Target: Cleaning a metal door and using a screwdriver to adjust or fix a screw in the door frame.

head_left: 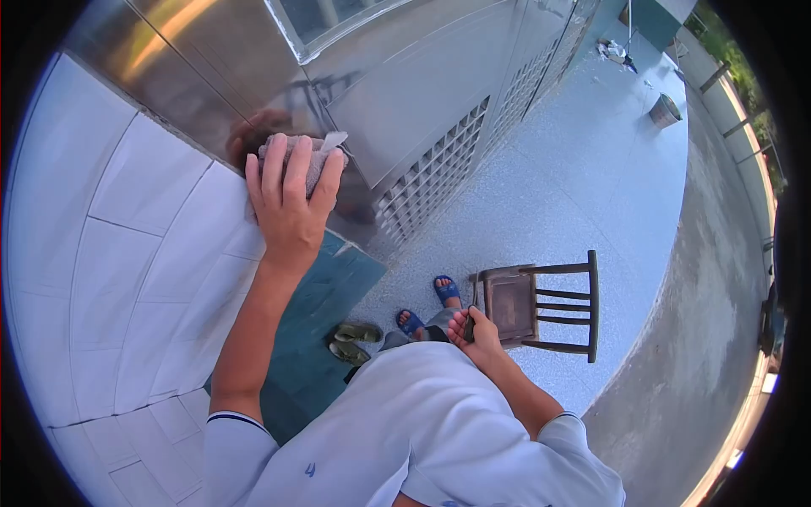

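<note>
My left hand [291,198] presses a bunched greyish-brown cloth [318,169] against the shiny metal door panel [203,80], close to the edge of the white tiled wall. Its fingers are spread over the cloth, and a pale tag-like strip sticks out beside them. Down by my waist, my right hand [480,338] is closed around a slim dark tool [470,328]. A thin end of it points toward the metal front; I cannot tell its exact kind.
A dark wooden chair [511,304] stands close to my right hand. Green shoes [353,338] sit by my feet in blue sandals [446,289]. Farther off are a metal bucket [665,110] and a broom-like tool [627,59]. A lattice vent [435,169] lines the metal front.
</note>
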`<control>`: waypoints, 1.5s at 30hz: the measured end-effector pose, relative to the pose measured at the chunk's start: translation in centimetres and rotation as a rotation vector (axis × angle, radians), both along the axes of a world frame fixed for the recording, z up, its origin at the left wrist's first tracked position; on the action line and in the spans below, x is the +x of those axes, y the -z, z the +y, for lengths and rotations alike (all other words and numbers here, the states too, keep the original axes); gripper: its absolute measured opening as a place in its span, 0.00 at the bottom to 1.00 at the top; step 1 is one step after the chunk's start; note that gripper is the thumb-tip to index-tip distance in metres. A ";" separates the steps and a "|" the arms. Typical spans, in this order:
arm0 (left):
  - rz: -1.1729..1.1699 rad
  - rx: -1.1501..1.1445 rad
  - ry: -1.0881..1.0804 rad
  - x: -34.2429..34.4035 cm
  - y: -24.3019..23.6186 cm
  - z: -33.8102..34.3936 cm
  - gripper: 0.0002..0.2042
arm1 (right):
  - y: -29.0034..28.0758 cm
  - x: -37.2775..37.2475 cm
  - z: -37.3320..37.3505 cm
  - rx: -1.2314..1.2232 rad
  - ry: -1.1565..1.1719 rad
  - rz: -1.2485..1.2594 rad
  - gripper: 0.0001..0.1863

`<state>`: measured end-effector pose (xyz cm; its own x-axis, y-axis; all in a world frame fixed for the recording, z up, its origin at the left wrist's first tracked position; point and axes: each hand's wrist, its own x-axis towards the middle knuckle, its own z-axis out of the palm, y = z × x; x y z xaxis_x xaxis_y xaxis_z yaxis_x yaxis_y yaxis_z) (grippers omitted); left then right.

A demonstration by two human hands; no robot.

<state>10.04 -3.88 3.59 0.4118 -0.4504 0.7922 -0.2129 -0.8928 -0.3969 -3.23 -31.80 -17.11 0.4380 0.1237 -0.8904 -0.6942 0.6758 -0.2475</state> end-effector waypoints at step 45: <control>2.000 -1.372 -0.149 -11.1 32.3 -21.0 0.11 | -17.9 1.4 7.3 0.610 -1.613 -1.889 0.28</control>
<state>-1.03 -24.87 -28.74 0.6825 -0.1521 -0.7149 0.6177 -0.4027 0.6754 -1.83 -24.47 0.81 -0.2855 0.9092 0.3031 0.0861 0.3393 -0.9367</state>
